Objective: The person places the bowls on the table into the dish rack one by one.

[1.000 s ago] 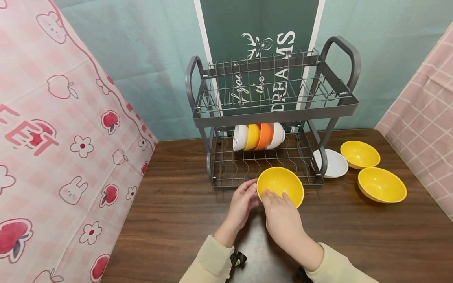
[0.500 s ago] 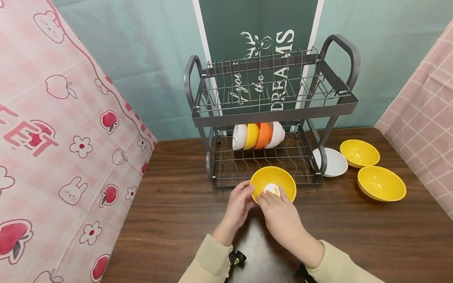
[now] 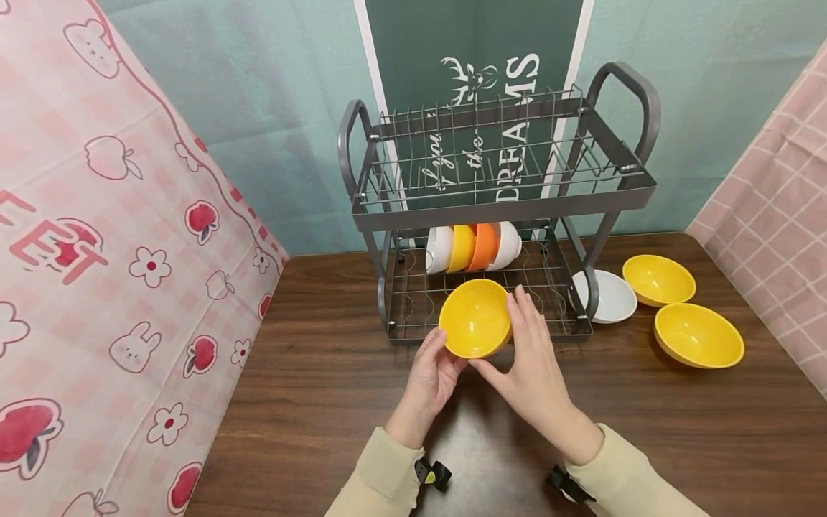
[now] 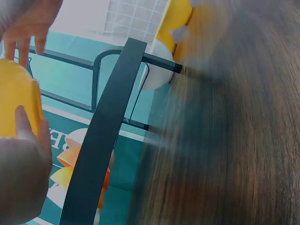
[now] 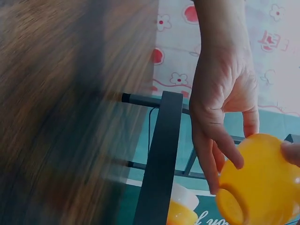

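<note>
Over the front edge of the dish rack's lower shelf, a yellow bowl [image 3: 474, 319] is held up, its inside tilted toward the head camera. My left hand [image 3: 429, 377] grips its left side, thumb at the rim and fingers underneath. My right hand [image 3: 533, 366] is at the bowl's right side with fingers stretched out and the thumb spread below. In the right wrist view, a fingertip of that hand touches the bowl [image 5: 267, 183], whose round foot faces down-left. Behind it, several white, yellow and orange bowls [image 3: 461, 248] stand on edge, nested in a row on the lower shelf.
The grey two-tier dish rack [image 3: 504, 214] stands at the back of the wooden table [image 3: 310, 402]. By its right leg lie a white bowl [image 3: 614, 298] and two yellow bowls [image 3: 698, 336]. Patterned cloths hang left, right and behind.
The yellow bowl has moved left and slightly up toward the rack. My right hand has come out of its inside to the right side. A white patch seen inside half a second ago no longer shows.
</note>
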Action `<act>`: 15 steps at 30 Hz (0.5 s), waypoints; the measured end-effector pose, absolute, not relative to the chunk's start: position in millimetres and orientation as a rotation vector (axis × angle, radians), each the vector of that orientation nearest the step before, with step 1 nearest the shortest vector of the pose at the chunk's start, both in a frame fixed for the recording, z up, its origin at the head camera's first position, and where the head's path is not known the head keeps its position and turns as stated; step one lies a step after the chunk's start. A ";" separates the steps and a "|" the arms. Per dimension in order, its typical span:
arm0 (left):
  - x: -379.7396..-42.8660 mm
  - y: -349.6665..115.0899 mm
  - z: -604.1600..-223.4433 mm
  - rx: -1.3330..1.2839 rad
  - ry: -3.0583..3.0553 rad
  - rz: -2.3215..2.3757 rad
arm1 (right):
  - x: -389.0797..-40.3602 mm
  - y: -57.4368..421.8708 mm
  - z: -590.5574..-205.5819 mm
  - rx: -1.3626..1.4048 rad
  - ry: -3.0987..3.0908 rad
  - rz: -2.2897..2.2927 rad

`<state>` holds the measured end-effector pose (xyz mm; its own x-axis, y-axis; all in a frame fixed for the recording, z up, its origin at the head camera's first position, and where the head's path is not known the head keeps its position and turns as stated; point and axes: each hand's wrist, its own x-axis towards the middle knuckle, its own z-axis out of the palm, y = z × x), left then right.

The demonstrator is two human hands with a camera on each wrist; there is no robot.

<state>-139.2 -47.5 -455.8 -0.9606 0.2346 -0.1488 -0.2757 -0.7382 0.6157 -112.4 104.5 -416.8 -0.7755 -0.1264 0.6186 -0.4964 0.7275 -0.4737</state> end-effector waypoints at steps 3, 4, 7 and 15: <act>-138.3 -47.1 -455.7 -0.051 0.928 2.700 | -112.9 104.9 -416.4 0.466 -2.412 1.037; -137.7 -47.2 -456.0 -0.032 0.917 2.693 | -113.1 104.9 -416.1 0.464 -2.428 1.089; -136.0 -47.8 -457.9 0.051 0.894 2.672 | -114.8 105.2 -416.0 0.483 -2.442 1.216; -133.5 -50.5 -465.3 0.177 0.897 2.618 | -120.4 105.6 -416.7 0.592 -2.425 1.284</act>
